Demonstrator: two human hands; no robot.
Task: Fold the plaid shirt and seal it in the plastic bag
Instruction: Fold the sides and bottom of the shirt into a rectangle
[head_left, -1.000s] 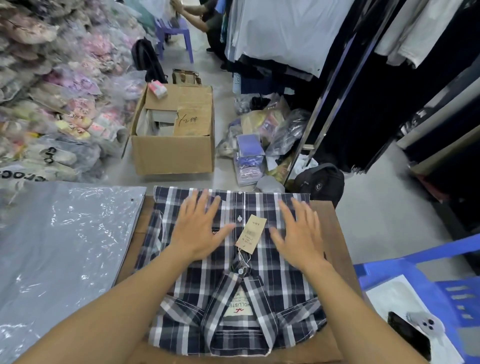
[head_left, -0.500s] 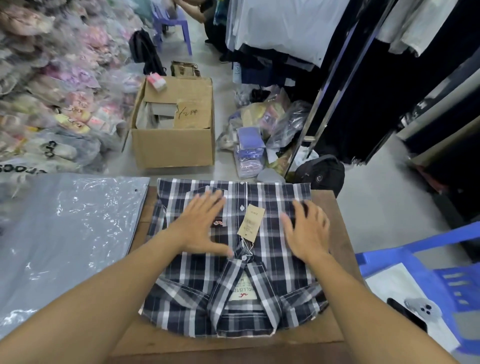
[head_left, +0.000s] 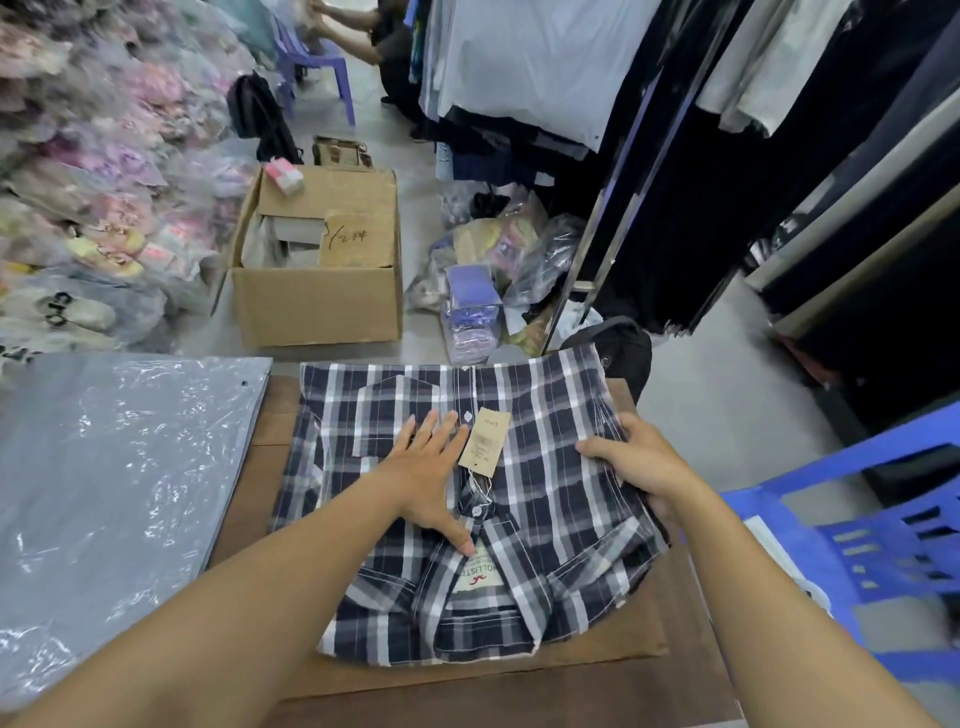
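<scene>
A folded navy-and-white plaid shirt (head_left: 545, 467) lies front up on the brown table (head_left: 249, 478), collar toward me, with a tan paper tag (head_left: 484, 440) near its buttons. My left hand (head_left: 431, 478) rests flat and spread on the shirt's middle, just left of the tag. My right hand (head_left: 636, 465) grips the shirt's right edge, fingers curled under the cloth, lifting that side a little. A stack of clear plastic bags (head_left: 114, 478) lies flat to the left of the shirt.
On the floor beyond the table stand an open cardboard box (head_left: 317, 306), bagged goods (head_left: 470, 312) and a black bag (head_left: 618, 345). Blue plastic chairs (head_left: 857, 535) are at my right. Clothes racks fill the right; packed shoes pile at left. A person sits at the far top.
My right hand slid from flat on the shirt's front to its right edge and closed on it, raising that side. My left hand drew back toward the collar.
</scene>
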